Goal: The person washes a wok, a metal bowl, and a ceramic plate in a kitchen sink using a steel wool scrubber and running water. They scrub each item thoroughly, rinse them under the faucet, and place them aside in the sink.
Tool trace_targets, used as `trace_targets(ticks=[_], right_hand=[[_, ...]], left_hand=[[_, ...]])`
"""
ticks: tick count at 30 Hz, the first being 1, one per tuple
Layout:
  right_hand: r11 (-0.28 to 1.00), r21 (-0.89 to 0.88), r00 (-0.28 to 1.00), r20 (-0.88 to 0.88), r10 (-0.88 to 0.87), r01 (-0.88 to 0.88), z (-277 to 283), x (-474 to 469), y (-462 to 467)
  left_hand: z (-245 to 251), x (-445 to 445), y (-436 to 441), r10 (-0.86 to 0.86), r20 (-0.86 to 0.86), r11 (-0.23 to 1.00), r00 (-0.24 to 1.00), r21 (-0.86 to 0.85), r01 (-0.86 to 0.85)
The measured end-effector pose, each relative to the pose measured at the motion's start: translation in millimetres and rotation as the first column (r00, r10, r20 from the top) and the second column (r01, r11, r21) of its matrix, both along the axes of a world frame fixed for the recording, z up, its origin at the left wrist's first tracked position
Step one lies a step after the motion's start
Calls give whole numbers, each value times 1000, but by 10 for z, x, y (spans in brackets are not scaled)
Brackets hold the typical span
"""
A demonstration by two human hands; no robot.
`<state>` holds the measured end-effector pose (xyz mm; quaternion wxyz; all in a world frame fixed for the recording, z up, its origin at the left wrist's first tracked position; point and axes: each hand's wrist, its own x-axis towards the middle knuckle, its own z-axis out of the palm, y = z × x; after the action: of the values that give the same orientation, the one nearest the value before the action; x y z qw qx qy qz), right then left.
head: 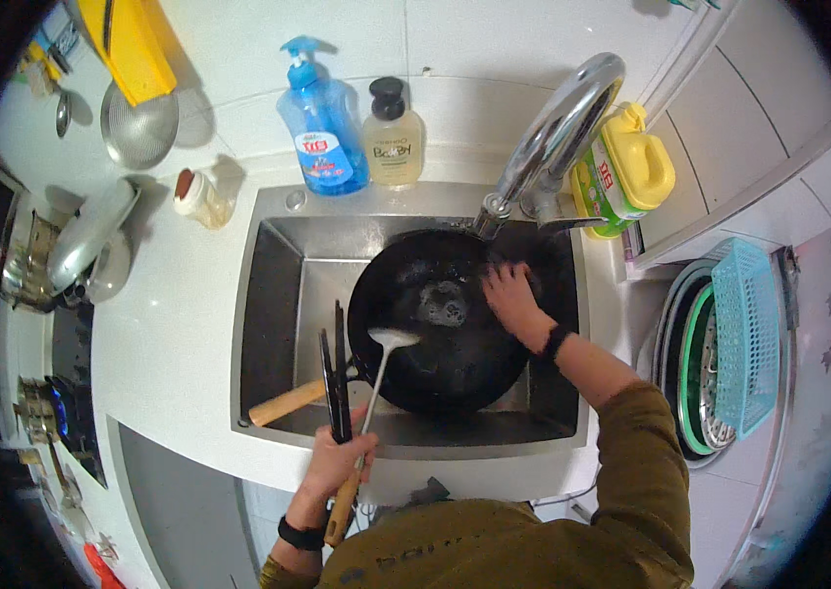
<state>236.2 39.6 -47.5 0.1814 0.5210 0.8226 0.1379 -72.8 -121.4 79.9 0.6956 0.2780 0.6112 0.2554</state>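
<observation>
A black wok sits in the stainless steel sink, its wooden handle pointing to the lower left. Some foamy liquid lies in the wok's bottom. My left hand grips a metal spatula with a wooden handle, together with several black chopsticks; the spatula's head is over the wok. My right hand is at the wok's right inner edge, below the spout of the chrome faucet. The fingertips are blurred, and whether they hold something cannot be told.
Behind the sink stand a blue pump bottle, a clear pump bottle and a yellow-capped detergent jug. A small jar is on the left counter. A stove with a blue flame lies far left. Basins and a blue basket stand right.
</observation>
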Motion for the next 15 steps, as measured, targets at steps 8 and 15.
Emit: trace_targets(ticks=[8,15], right_hand=[[462,-854,769,-457,-448,-239,78,-626,-798],[382,-889,-570,-183,-801,-252,129,-830,-454]], left_hand=[[-76,-61,19,28,37,992,999,121,-32],[-95,5,-17,-33,-138,985,990,163,55]])
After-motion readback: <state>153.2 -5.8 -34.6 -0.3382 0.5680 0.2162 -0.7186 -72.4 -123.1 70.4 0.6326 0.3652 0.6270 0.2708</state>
